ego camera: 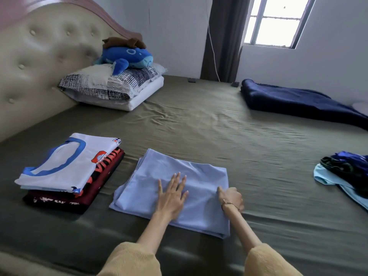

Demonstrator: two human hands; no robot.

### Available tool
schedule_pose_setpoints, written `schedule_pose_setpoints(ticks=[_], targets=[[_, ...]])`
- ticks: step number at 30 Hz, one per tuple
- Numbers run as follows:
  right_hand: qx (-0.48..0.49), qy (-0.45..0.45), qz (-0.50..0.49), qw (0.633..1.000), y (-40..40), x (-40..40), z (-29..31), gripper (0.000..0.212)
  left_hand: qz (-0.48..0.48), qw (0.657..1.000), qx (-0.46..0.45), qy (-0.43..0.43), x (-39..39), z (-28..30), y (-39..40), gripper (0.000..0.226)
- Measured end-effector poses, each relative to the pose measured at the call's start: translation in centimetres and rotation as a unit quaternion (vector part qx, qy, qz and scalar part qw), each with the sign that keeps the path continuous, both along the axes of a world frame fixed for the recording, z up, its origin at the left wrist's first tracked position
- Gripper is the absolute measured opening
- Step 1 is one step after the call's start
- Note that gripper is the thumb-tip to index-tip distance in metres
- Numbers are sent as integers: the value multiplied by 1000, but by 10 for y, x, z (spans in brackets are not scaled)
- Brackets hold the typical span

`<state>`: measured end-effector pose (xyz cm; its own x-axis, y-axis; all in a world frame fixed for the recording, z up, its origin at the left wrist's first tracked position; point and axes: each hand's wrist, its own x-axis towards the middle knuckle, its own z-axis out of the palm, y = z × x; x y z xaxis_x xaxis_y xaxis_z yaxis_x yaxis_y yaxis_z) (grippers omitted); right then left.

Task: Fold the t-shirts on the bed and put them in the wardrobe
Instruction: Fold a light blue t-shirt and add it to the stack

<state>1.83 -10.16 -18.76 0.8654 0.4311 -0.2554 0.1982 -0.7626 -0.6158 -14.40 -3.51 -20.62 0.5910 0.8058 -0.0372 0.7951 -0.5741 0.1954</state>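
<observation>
The light blue t-shirt (171, 188) lies half-folded on the bed (199, 126), just right of the folded stack (69, 172); the left hand (173, 194) presses it flat, fingers spread; the right hand (231, 197) pinches its right edge; lifting that edge carelessly could drag the layers askew and spoil the fold.

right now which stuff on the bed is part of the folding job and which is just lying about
Part of the job:
light blue t-shirt, under left hand, edge pinched by right hand
folded stack
unfolded clothes pile

Just lying about:
pillows
blue whale plush
navy blanket
</observation>
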Motion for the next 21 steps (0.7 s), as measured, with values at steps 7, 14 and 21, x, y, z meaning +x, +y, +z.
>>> schedule_pose_setpoints(ticks=[7, 14, 21], targets=[[94, 52, 74, 991, -10, 21, -4, 25, -18, 998, -32, 58, 14, -1, -25, 56], [144, 58, 34, 987, -64, 75, -9, 26, -40, 996, -57, 51, 71, 2, -71, 60], [162, 67, -32, 984, -139, 153, -1, 35, -75, 991, -103, 46, 154, 9, -140, 59]])
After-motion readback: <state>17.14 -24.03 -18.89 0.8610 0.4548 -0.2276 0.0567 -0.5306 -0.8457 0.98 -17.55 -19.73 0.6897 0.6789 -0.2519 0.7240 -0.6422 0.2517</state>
